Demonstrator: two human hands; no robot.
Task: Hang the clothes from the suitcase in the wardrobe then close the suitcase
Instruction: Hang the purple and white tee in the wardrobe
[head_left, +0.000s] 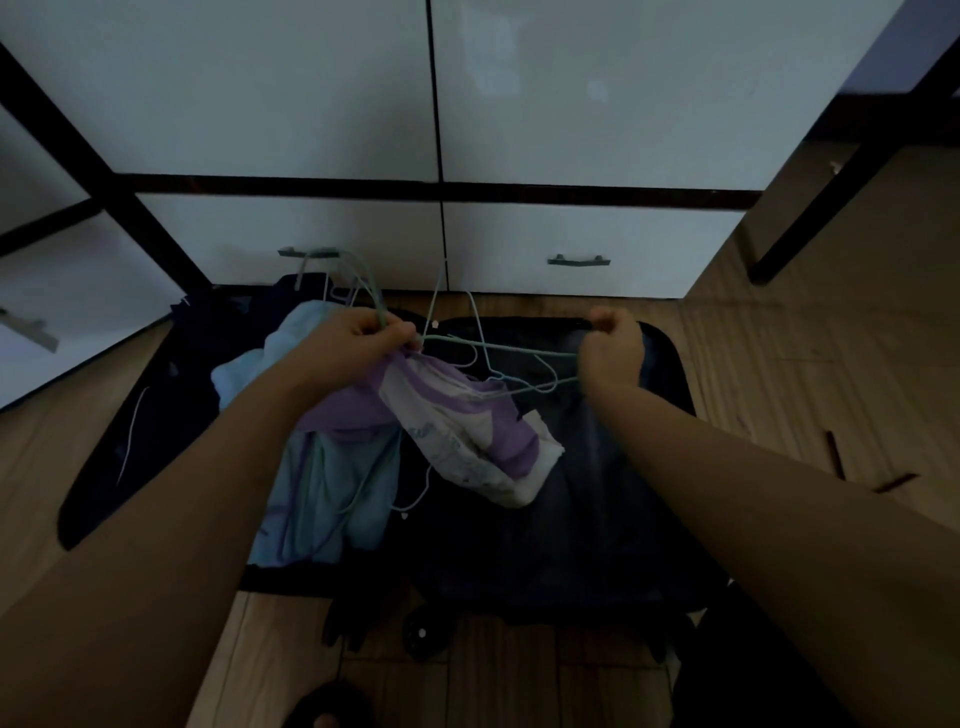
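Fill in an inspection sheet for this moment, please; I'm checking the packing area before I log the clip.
Surface: wooden floor, dimly lit.
Job's things: dark suitcase lies open on the floor; purple and white garment raised over it; light blue clothes piled in the left half; thin wire hangers tangled between the hands.
Clutter: dark scraps on the floor at right.
Hands: left hand grips hangers and the garment's top; right hand grips the hangers' other end.
Cables: thin white cord on the suitcase's left side; could be a hanger.
Surroundings: white wardrobe, doors shut, drawers below.
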